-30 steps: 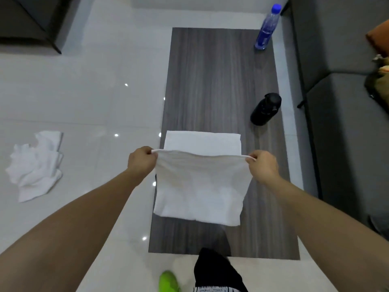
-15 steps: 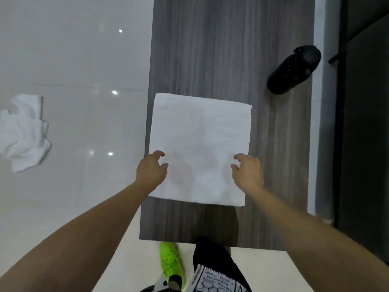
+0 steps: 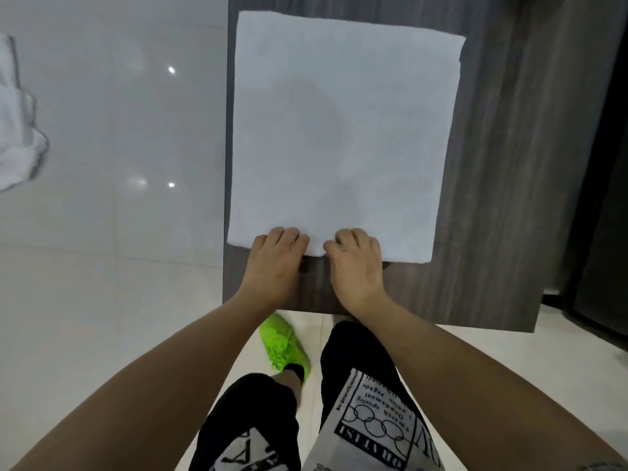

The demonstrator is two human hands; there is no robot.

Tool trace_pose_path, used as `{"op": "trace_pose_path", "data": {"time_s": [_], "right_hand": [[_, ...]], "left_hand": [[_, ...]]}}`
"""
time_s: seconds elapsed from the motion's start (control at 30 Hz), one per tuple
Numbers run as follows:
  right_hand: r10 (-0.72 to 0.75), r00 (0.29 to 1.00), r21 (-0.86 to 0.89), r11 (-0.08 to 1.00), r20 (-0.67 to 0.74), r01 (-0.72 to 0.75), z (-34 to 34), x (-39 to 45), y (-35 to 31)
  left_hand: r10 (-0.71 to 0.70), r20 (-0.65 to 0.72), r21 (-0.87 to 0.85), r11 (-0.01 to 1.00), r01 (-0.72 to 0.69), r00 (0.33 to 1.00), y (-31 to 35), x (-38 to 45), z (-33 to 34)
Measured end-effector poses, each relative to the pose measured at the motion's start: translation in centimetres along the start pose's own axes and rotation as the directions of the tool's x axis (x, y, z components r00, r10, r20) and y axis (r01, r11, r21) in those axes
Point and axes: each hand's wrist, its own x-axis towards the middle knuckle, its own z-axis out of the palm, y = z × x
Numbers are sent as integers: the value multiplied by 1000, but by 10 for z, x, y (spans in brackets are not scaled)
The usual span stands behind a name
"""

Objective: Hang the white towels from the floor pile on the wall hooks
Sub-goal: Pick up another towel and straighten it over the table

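A white towel point(image 3: 339, 130) lies spread flat on the dark wood table point(image 3: 503, 198), near its left edge. My left hand point(image 3: 277, 260) and my right hand point(image 3: 356, 266) sit side by side at the middle of the towel's near edge. Their fingers curl over that edge and the thumbs are hidden beneath. The pile of white towels point(image 3: 17, 130) lies crumpled on the glossy floor at the far left, partly cut off by the frame. No wall hooks are in view.
Dark furniture point(image 3: 605, 164) stands close along the table's right side. My legs and a bright green shoe point(image 3: 282, 345) are at the table's near end. Pale tiled floor stretches to the left.
The towel, held up by its top corners a second ago, now lies flat on the table. My hands have come together from its sides to the middle of the near edge. The view has tilted down.
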Motion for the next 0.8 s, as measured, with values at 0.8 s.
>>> {"op": "trace_pose_path", "data": {"time_s": [0.8], "right_hand": [[-101,978,231,963,-184,143,-346,-81,-178]], "left_hand": [[-268,-313,-321,933,164,911,-3,-168,-360]]}}
